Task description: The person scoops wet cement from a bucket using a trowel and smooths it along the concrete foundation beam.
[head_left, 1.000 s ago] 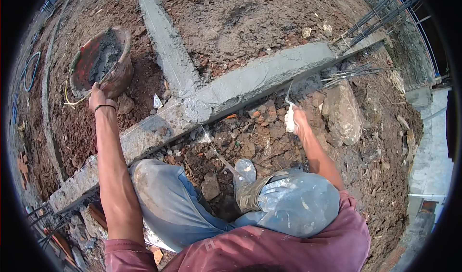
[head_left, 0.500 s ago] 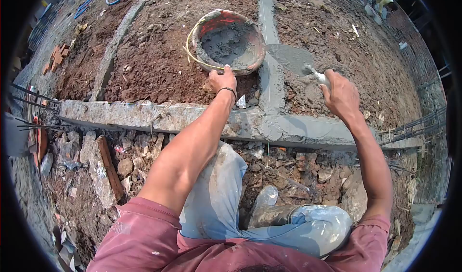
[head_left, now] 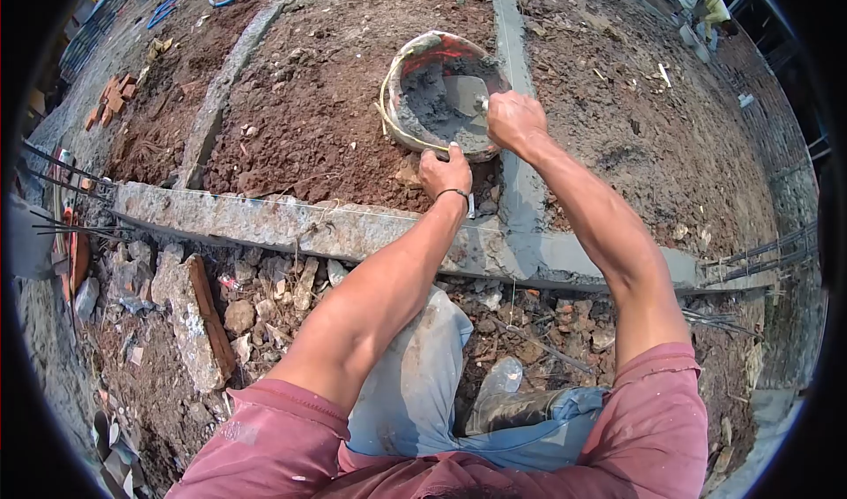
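Observation:
A round bucket [head_left: 408,131] with a reddish inner wall and a yellow handle tilts toward me beside the concrete strip. Wet grey mortar [head_left: 422,96] lies inside it. My left hand [head_left: 445,174] is closed on the bucket's near rim, thumb over the edge. My right hand [head_left: 516,121] wraps round the handle of a trowel [head_left: 466,96], whose flat blade is inside the bucket against the mortar. Most of the trowel's handle is hidden by the fingers.
A concrete beam [head_left: 265,217] crosses in front of me, meeting a mortar-coated strip [head_left: 520,190]. Steel bars [head_left: 759,256] stick out at the right. Bricks [head_left: 110,100] and a blue hose [head_left: 181,3] lie at the far left. Another person [head_left: 706,7] bends at the far right.
My right hand has moved left, bringing the trowel from above the soil right of the strip into the bucket. My left hand stays on the rim; the whole view has shifted slightly.

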Available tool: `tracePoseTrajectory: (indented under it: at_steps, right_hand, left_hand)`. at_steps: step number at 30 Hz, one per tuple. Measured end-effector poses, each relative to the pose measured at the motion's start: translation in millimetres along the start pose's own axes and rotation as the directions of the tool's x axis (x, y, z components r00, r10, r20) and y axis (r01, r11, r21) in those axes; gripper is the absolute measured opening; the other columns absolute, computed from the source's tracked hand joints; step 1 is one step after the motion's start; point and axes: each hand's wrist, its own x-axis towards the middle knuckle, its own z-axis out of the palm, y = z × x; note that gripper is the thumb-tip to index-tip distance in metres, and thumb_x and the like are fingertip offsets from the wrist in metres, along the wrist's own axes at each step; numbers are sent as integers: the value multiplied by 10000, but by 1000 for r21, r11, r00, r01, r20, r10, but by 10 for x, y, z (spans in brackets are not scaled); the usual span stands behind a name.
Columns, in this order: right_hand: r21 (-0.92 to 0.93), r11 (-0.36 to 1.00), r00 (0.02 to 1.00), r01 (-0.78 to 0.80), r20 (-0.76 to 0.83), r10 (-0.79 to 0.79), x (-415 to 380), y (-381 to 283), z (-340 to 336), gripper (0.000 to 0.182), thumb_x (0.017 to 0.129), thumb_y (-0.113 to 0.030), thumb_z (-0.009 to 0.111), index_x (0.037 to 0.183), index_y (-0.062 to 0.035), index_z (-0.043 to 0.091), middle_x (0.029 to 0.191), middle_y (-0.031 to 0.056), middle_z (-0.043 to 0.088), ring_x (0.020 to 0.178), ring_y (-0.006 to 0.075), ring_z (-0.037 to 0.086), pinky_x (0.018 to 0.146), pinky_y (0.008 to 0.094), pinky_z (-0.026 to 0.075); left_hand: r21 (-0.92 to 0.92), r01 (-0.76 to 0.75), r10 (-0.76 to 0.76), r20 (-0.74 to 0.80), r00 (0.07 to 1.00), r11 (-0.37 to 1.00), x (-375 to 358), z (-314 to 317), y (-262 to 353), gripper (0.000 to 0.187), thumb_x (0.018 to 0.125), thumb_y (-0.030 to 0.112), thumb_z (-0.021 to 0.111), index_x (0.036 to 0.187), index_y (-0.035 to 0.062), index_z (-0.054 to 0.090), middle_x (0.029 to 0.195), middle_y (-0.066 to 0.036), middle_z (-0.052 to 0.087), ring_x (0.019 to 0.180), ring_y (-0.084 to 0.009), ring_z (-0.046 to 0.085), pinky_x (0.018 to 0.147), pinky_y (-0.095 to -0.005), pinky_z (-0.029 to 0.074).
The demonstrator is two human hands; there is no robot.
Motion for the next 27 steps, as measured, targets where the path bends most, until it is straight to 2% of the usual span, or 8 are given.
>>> tracePoseTrajectory:
  at_steps: [3,8,12,14,18,22,24,27]
  right_hand:
    - [60,992,977,-108,188,95,-8,-167,-106,225,782,-160,634,884,-8,765,969,251,728,961,375,722,855,464,572]
    - [291,938,972,-190,190,138,41,-244,-60,301,774,-250,713,906,17,757,894,278,719,913,426,714,799,486,562]
    - [526,791,916,-312,389,102,-52,26,30,328,798,-298,766,858,24,754,730,187,704,636,311,654,609,449,494]
    - [687,536,852,-490,507,129,-171,134,9,267,842,-262,765,841,5,764,624,78,620,570,200,568,534,389,451]
    - [737,419,847,-529,490,207,-496,331,-394,239,926,-226,696,906,5,752,744,44,637,657,134,548,570,331,407]
    - [694,491,850,-526,456,265,-1188,925,-850,290,944,-331,707,982,-45,735,742,25,628,646,106,539,573,294,447]
    - [678,454,816,-577,464,343,-1705,1278,-983,283,941,-325,707,954,-43,725,747,30,637,633,106,548,557,294,448]
    - [636,373,730,-675,503,463,-2525,1757,-1212,255,937,-292,700,895,-40,697,736,40,645,605,108,574,506,288,443]
  left_hand:
    - [23,-14,14,2,1000,1000,-32,20,7,369,833,306,737,940,-42,673,977,-276,692,938,-449,662,859,-507,507]
    - [4,-58,58,-10,998,998,-38,14,-17,400,844,320,726,994,-49,684,997,-294,694,964,-463,660,877,-510,506]
    - [-18,-38,39,14,999,999,-37,-24,52,403,853,315,726,1014,-51,679,1012,-300,692,963,-465,662,884,-510,505]
    - [-30,-51,51,-2,999,998,-2,-25,49,394,863,314,728,1007,-48,673,1007,-295,695,977,-460,664,878,-508,507]
    - [-9,-99,98,-40,994,995,186,30,-3,436,837,367,764,964,-41,677,979,-255,706,918,-426,675,835,-488,507]
    - [-122,-26,21,-48,999,992,419,77,2,411,844,324,799,794,-40,615,833,-161,676,692,-240,574,701,-431,493]
    - [-297,-16,19,9,1000,955,634,113,-72,421,870,336,778,823,-46,607,842,-152,677,720,-216,598,708,-401,523]
    - [-261,91,-84,41,996,961,930,61,-65,436,871,314,787,1009,-70,635,1001,-148,684,807,-199,647,746,-374,548]
